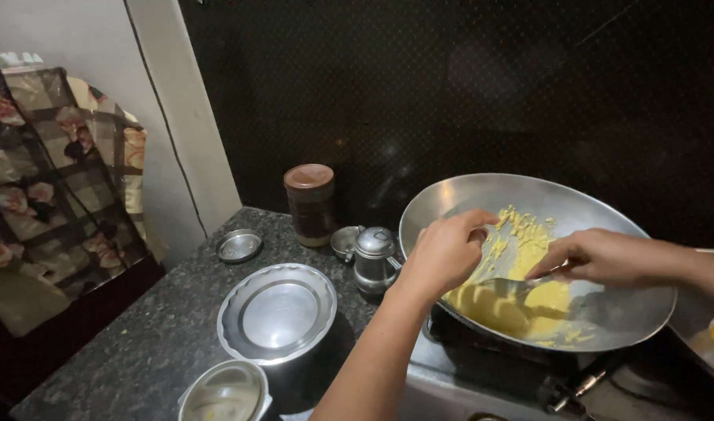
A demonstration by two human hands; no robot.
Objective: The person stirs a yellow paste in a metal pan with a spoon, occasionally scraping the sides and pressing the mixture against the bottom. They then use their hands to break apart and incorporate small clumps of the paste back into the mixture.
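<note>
Right hand (602, 257): fingers pinching a metal spoon (507, 286), bowl sunk in yellow batter (521, 300). Left hand (444, 253): fingertips bunched together, touching batter just beside the spoon. Around both: wide steel pan (482, 191) on stove (482, 390). Further left: small steel jug (374, 257), lidded pot (277, 312).

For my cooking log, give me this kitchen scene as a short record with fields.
Place: dark speckled stone counter beside a stove
Pan: wide steel wok holding yellow batter
Left hand: at the wok's near rim
Right hand: holding a steel spoon in the batter
Nearby: stacked steel plates, small lidded steel pot, brown-lidded jar
</note>
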